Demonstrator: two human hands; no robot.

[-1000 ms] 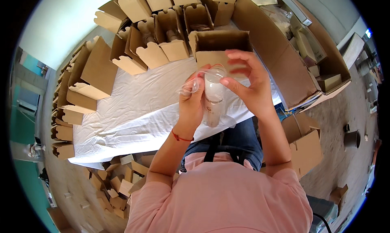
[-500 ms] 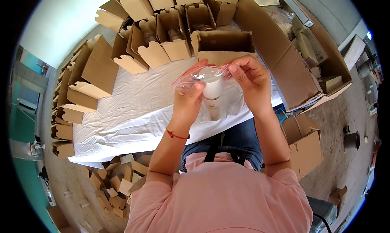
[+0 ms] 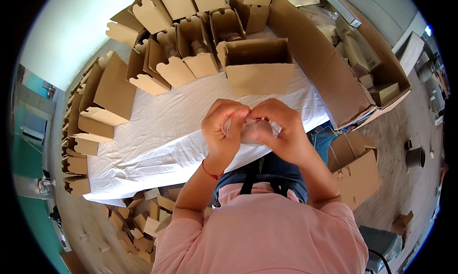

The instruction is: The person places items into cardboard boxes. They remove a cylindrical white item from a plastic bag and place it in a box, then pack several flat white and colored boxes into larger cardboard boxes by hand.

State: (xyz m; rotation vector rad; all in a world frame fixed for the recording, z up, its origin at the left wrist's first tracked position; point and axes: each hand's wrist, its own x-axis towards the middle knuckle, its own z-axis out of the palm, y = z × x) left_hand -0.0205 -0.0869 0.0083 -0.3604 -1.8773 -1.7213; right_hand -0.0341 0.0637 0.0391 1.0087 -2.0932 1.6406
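Above the near edge of the white-covered table (image 3: 157,126), my left hand (image 3: 220,127) and my right hand (image 3: 282,131) meet with their fingertips together. Both are closed on the top of a clear zip bag (image 3: 256,131). Between the palms the bag shows only as a pale, shiny patch. My fingers hide its red-lined seal, and the white bottle inside cannot be made out clearly. Just beyond my hands stands an open cardboard box (image 3: 260,76).
Several open cardboard boxes (image 3: 193,45) stand along the table's far side, and another row (image 3: 107,92) lines the left. A large carton (image 3: 329,68) at right holds boxes and plastic bags. Small cartons (image 3: 143,221) lie heaped on the floor, with an open carton (image 3: 358,178) at lower right.
My hands have come down toward my body and closed together at the bag's top. The bottle, plainly visible before, is now mostly hidden. The whole view has shifted slightly.
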